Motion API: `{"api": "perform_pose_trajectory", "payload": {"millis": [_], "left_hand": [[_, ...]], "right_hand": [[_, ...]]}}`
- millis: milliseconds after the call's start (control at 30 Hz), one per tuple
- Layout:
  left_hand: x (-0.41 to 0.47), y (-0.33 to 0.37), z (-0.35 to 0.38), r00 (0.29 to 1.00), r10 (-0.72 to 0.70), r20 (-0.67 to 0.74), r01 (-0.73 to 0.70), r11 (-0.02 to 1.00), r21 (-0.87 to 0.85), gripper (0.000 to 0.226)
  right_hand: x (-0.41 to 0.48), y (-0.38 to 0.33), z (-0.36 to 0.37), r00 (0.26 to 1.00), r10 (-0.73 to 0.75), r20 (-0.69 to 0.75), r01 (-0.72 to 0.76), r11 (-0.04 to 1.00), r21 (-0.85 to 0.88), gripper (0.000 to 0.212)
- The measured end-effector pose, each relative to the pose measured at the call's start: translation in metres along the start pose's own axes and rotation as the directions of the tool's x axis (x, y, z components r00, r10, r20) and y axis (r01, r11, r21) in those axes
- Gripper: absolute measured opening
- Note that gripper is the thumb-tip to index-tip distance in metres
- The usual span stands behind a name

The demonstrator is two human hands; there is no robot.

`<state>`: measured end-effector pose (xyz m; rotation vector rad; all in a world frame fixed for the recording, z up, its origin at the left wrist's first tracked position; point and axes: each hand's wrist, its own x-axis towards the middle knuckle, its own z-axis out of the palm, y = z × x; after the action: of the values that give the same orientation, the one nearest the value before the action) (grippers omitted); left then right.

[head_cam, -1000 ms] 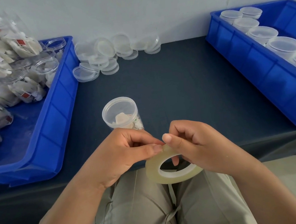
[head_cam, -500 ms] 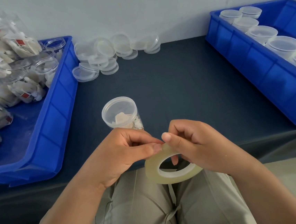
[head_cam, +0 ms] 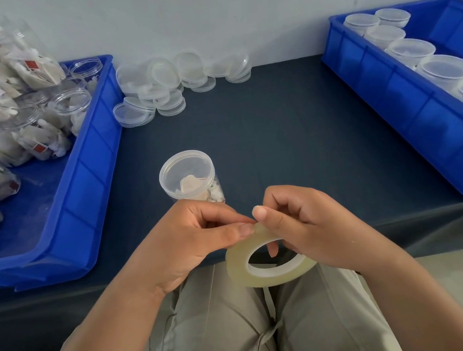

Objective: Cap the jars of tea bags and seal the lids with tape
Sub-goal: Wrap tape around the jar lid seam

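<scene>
Picking at the roll of tape (head_cam: 239, 270) seems to be the business of the moment. The left hand (head_cam: 191, 241) pinches thumb against forefinger at the top edge of the roll, as if hunting for the loose end, though I cannot make out a freed strip. The right hand (head_cam: 308, 224) grips the roll, with its thumb on the outer face and a finger showing through the hole. The roll hangs just nearer the person than the jar (head_cam: 187, 176), past the table's edge and over the lap. It is tilted, so its hole faces up and towards the person.

The jar stands upright with its long axis vertical and its lid already on top. Tea bags show through the clear wall, and neither hand touches it. I would judge the capping of this one done and the sealing not yet begun. The next move calls for peeling a length free without letting it fold back on itself, then bringing it to the seam under the lid and turning the jar to wrap it.

Left of the jar sits a blue bin (head_cam: 100, 148) with open jars (head_cam: 70, 103) and bagged tea. Beyond the jar, against the wall, lies a heap of loose lids (head_cam: 159, 86). Well to its right, a second blue bin (head_cam: 387, 98) holds a row of capped jars (head_cam: 445, 68).
</scene>
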<state>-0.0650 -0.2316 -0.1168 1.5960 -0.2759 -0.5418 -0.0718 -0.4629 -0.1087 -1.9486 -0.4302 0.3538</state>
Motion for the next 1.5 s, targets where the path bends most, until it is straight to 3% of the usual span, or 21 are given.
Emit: {"api": "perform_pose_trajectory", "payload": {"millis": [333,500,733,1033,1133,1267,1400,1500], "left_hand": [[0.0,0.0,-0.002,1.0,0.007,0.001,-0.007,0.999,0.042,0.032],[-0.001,-0.001,0.0,1.0,0.007,-0.019,-0.006,0.999,0.045,0.022],[-0.004,0.007,0.002,0.996,0.055,-0.072,-0.039,0.978,0.205,0.019],[-0.006,0.007,0.001,0.991,0.102,-0.089,-0.073,0.956,0.284,0.019],[-0.012,0.007,0.006,0.952,0.245,-0.183,-0.124,0.857,0.5,0.008],[-0.017,0.011,0.02,0.861,0.502,-0.084,-0.181,0.456,0.871,0.013],[-0.019,0.019,0.028,0.863,0.505,-0.024,-0.104,0.224,0.969,0.017],[-0.02,0.026,0.032,0.908,0.419,0.002,-0.066,0.139,0.988,0.026]], "right_hand": [[0.002,0.0,0.001,1.0,0.001,0.0,-0.001,1.0,-0.001,0.043],[0.002,0.002,0.001,1.0,-0.003,-0.001,0.003,1.0,-0.006,0.043],[0.003,0.004,0.002,1.0,-0.006,-0.006,0.006,1.0,-0.021,0.043],[0.004,0.002,0.003,0.999,0.002,-0.038,-0.002,1.0,-0.015,0.042],[0.003,0.005,0.004,0.996,0.013,-0.083,-0.019,0.997,-0.072,0.041],[0.005,0.007,0.008,0.986,0.02,-0.165,-0.052,0.98,-0.193,0.043],[0.005,0.004,0.015,0.976,-0.023,-0.215,-0.048,0.947,-0.317,0.049],[0.005,0.004,0.018,0.977,-0.031,-0.211,-0.056,0.918,-0.392,0.048]]}}
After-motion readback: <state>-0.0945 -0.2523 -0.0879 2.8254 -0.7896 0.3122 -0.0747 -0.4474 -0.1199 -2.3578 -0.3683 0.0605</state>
